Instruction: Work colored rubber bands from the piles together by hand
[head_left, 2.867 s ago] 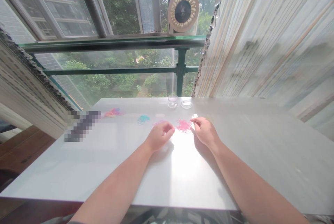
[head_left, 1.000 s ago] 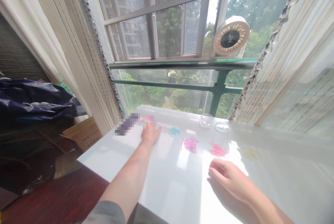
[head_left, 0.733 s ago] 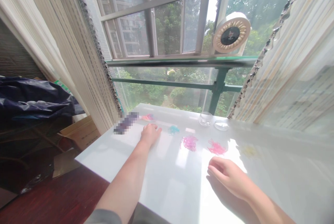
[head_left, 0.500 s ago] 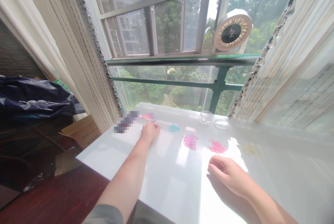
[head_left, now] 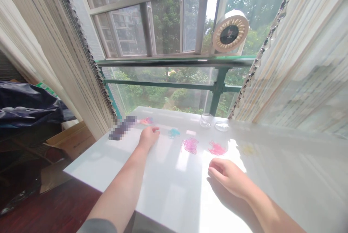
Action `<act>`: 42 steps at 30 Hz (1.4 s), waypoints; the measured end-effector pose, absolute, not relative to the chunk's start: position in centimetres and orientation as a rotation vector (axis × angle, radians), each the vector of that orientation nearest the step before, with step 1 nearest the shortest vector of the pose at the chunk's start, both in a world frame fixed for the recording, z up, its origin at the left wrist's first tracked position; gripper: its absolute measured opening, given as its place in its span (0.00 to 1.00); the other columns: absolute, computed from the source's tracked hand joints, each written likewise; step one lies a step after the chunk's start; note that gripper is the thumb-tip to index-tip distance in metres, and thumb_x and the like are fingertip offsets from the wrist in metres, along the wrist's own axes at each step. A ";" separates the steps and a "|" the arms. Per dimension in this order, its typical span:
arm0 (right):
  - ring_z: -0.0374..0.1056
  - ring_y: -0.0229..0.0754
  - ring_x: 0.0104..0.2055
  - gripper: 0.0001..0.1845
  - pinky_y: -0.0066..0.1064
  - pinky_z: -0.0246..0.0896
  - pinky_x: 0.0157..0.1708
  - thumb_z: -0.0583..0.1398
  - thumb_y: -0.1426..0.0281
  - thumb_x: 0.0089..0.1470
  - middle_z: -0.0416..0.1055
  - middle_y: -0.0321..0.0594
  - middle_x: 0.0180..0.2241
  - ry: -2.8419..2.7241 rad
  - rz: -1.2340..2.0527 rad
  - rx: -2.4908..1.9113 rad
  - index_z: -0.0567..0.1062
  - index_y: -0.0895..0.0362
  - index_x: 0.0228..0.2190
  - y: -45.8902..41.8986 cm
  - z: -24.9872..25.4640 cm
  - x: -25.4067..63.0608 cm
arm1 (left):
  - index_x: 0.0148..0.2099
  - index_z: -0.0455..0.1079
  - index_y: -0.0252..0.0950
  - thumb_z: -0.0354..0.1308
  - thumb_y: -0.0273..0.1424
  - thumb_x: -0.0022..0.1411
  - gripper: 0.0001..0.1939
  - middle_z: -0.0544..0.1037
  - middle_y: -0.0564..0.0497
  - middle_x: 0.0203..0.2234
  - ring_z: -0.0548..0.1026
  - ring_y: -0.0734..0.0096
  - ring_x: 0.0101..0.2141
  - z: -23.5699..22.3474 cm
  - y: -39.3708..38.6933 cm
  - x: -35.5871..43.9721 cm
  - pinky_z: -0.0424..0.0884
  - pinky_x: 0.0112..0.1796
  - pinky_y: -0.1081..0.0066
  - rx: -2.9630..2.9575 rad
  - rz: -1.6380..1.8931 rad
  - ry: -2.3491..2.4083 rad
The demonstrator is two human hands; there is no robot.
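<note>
My left hand [head_left: 148, 137] is over the far left part of the white table, just in front of a small mixed pink and orange pile [head_left: 146, 120]. Its fingers are curled in, and whatever they may hold is hidden. To its right lies a teal pile [head_left: 174, 133] of thin strands or small bands. My right hand [head_left: 227, 173] rests in the sunlight with fingers curled together and nothing visible in it. Just beyond it sits a pinkish-red pile [head_left: 216, 148]. A magenta-purple pile [head_left: 189, 146] lies between the hands, and a pale yellow pile [head_left: 248, 149] is farther right.
A clear round container [head_left: 206, 120] and a clear lid-like dish [head_left: 222, 127] stand near the back edge of the white table [head_left: 163, 189]. A blurred-out dark object [head_left: 123, 128] lies at the left. A round fan [head_left: 230, 32] stands by the window; a cardboard box [head_left: 69, 137] is beside the table.
The whole view has shifted, so everything appears slightly farther left. My left hand's fingers have shifted a little beside the mixed pile; my right hand stays in place on the table.
</note>
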State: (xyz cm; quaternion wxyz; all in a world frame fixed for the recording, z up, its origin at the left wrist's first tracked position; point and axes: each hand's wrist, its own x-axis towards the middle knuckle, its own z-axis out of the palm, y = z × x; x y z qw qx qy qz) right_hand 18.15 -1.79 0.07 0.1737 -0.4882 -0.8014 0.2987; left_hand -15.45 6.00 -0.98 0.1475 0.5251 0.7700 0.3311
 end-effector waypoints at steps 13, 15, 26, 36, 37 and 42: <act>0.58 0.34 0.23 0.08 0.26 0.50 0.23 0.52 0.68 0.52 0.64 0.32 0.21 -2.200 0.860 -1.315 0.68 0.55 0.24 -1.6 0.1 18.0 | 0.37 0.69 0.35 0.60 0.35 0.49 0.12 0.80 0.48 0.32 0.77 0.65 0.35 0.5 2.4 -6.2 0.72 0.37 0.68 1.600 1.174 1.552; 0.58 0.34 0.22 0.05 0.26 0.50 0.23 0.53 0.69 0.51 0.63 0.31 0.20 -2.159 0.879 -1.299 0.70 0.54 0.29 -1.5 0.1 17.9 | 0.40 0.67 0.37 0.59 0.34 0.50 0.13 0.80 0.49 0.31 0.77 0.66 0.33 0.9 1.7 -4.8 0.72 0.36 0.68 1.664 1.137 1.516; 0.62 0.36 0.25 0.05 0.28 0.57 0.27 0.55 0.69 0.52 0.67 0.33 0.24 -1.808 0.822 -1.143 0.69 0.54 0.32 -0.7 -1.0 17.9 | 0.43 0.65 0.42 0.56 0.32 0.52 0.13 0.80 0.55 0.30 0.77 0.66 0.32 3.0 -0.1 0.6 0.69 0.33 0.69 2.118 0.903 1.450; 0.66 0.38 0.30 0.04 0.29 0.59 0.31 0.55 0.71 0.51 0.71 0.36 0.28 -1.902 0.827 -1.130 0.70 0.55 0.28 -0.6 -0.9 17.9 | 0.45 0.64 0.42 0.54 0.32 0.54 0.14 0.79 0.55 0.31 0.76 0.68 0.33 1.0 -0.9 0.4 0.70 0.35 0.69 2.067 0.938 1.419; 0.66 0.38 0.30 0.04 0.30 0.59 0.31 0.54 0.71 0.51 0.71 0.36 0.28 -1.901 0.830 -1.134 0.70 0.55 0.28 -0.7 -0.8 17.9 | 0.45 0.64 0.42 0.54 0.32 0.54 0.14 0.79 0.55 0.31 0.76 0.69 0.33 1.1 -0.9 0.4 0.70 0.36 0.69 2.061 0.945 1.403; 0.64 0.37 0.28 0.04 0.30 0.58 0.30 0.53 0.71 0.52 0.70 0.35 0.27 -1.925 0.837 -1.173 0.68 0.55 0.28 -0.9 -0.4 18.1 | 0.43 0.65 0.41 0.56 0.32 0.53 0.13 0.78 0.55 0.30 0.76 0.70 0.33 1.3 -0.8 0.0 0.70 0.37 0.69 2.030 0.997 1.330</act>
